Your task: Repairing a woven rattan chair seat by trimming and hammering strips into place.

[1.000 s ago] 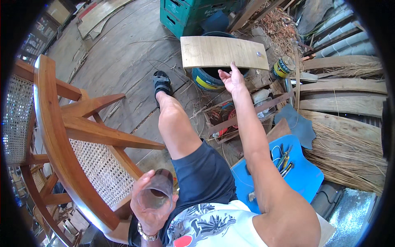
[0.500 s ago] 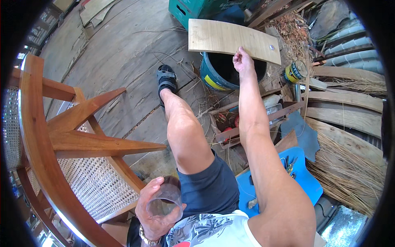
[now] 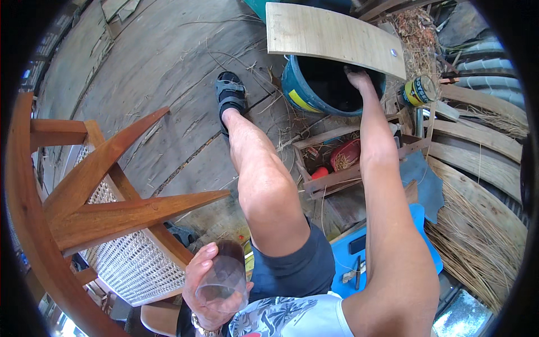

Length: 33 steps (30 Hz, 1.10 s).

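Note:
My left hand (image 3: 196, 276) is closed around a clear cup (image 3: 225, 271) with dark liquid in it, held tilted beside my thigh. My right arm stretches forward, and my right hand (image 3: 358, 80) dips into the mouth of a dark green bucket (image 3: 297, 90), in shadow. Its fingers are mostly hidden, so what they hold, if anything, does not show. Across the far part of the bucket lies a pale, slightly curved wooden board (image 3: 331, 32). Just beyond my right hand is the board's near edge.
A wooden chair with woven cane (image 3: 135, 247) lies tipped on the left, its legs pointing inward. Right of my leg sit a wooden tool box (image 3: 337, 184) and a blue plastic seat (image 3: 339, 264). A yellow-and-black can (image 3: 418, 91), dry straw (image 3: 466, 247) and curved planks (image 3: 477, 165) lie farther right.
My right hand has left the board's near edge and gone down into the bucket. The cup stays in my left hand. The view has shifted, so the bucket and board appear higher.

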Available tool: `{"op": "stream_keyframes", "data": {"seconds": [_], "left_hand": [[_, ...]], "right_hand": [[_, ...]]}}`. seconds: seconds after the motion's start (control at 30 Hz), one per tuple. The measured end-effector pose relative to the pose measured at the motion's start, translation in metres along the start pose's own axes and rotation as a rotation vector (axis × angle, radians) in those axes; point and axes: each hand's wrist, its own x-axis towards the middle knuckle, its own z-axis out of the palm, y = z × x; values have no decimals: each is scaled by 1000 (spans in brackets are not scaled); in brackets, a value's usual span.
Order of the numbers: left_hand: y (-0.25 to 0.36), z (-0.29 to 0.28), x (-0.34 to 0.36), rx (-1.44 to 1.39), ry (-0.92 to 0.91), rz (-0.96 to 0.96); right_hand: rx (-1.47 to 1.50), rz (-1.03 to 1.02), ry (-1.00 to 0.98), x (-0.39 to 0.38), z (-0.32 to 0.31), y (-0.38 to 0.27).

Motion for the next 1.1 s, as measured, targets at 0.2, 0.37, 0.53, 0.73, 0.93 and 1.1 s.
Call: {"op": "stream_keyframes", "data": {"seconds": [0.2,0.37,0.53,0.73,0.93,1.1], "left_hand": [[-5,3,11,-47,16,-30],[-8,2,14,35,34,29],[-1,2,7,-34,49,-34],[10,-4,-7,-42,50,-42],[15,-10,-26,-14,59,-13],[24,-14,-39,-38,50,38]], "right_hand": [[-138,-89,-277,15,44,0],[-327,-118,-510,-6,47,-19],[-408,-143,-614,-29,44,-24],[-425,-143,-616,-47,35,-35],[-225,-156,-315,-86,9,-41],[-6,-322,-29,-124,-22,-41]]}}
